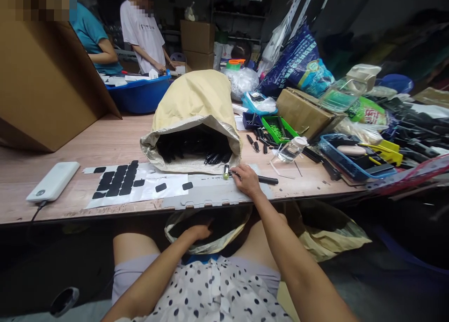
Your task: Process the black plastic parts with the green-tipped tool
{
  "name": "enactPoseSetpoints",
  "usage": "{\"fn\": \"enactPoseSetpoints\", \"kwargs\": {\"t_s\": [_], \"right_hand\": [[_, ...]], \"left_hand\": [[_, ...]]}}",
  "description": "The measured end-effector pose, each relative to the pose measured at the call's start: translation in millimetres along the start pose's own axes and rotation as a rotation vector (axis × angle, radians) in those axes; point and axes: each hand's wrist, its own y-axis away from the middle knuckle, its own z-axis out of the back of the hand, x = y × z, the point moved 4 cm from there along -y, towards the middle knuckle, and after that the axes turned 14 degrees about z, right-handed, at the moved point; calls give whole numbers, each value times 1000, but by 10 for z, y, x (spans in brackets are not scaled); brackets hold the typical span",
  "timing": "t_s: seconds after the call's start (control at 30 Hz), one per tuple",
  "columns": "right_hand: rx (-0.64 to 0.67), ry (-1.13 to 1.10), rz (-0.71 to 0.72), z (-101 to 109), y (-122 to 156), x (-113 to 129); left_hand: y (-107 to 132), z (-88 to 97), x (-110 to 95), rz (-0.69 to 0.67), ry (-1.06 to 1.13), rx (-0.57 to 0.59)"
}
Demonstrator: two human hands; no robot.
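My right hand (248,181) rests on the table's front edge, its fingers closed on a small hammer (268,179). The hammer's black handle lies to the right and its short yellowish, metallic head (226,172) to the left. Under both is a flat grey board (206,191). Below the table edge, my left hand (199,232) reaches into the mouth of a sack (229,241) between my legs; its fingers are mostly hidden in the dark opening. A large cream sack (196,95) lies on the table, its mouth facing me, full of shiny black pieces (215,157).
White sheets (150,191) bear rows of black stickers (117,181). Left are a power bank (54,181) and a cardboard box (45,79). Right are a green tray (277,130), a jar (293,149) and a blue basket (351,156). Two people work behind a blue tub (136,95).
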Motion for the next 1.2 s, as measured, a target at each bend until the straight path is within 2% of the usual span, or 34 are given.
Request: {"fn": "enactPoseSetpoints", "kwargs": {"t_s": [0.07,0.13,0.17,0.2,0.23,0.27,0.3,0.37,0.4,0.47,0.5,0.6,0.8,0.93,1.1,1.2], "right_hand": [[9,1,-3,-4,5,0],[17,2,-3,-2,11,2],[19,2,-2,0,14,4],[20,1,-2,2,16,6],[19,0,-1,3,17,8],[17,-2,-1,4,17,9],[15,-6,0,4,17,11],[11,-16,2,0,15,11],[10,-22,3,-2,13,9],[11,-35,2,-6,9,5],[14,-41,1,-6,6,3],[27,-48,-3,3,2,3],[43,-41,-20,35,-1,14],[33,-33,-12,37,-6,17],[17,-32,-2,29,-8,12],[15,-38,-5,25,-2,7]], "left_hand": [[111,83,-93,-11,-51,101],[246,275,-258,-76,-54,249],[319,405,-366,-133,-14,380],[370,587,-479,-185,69,454],[380,828,-587,-235,149,403],[352,1099,-676,-276,202,260],[296,1389,-738,-297,236,31],[148,1887,-773,-245,201,-483],[60,2054,-766,-198,148,-684],[-153,2219,-730,-96,23,-897],[-258,2242,-703,-47,-38,-939],[-457,2208,-627,33,-170,-959],[-457,2112,-645,-76,-374,-889],[-464,2131,-683,-31,-414,-856],[-282,2158,-568,24,-353,-889],[-53,2041,-421,-56,-255,-889]]}}
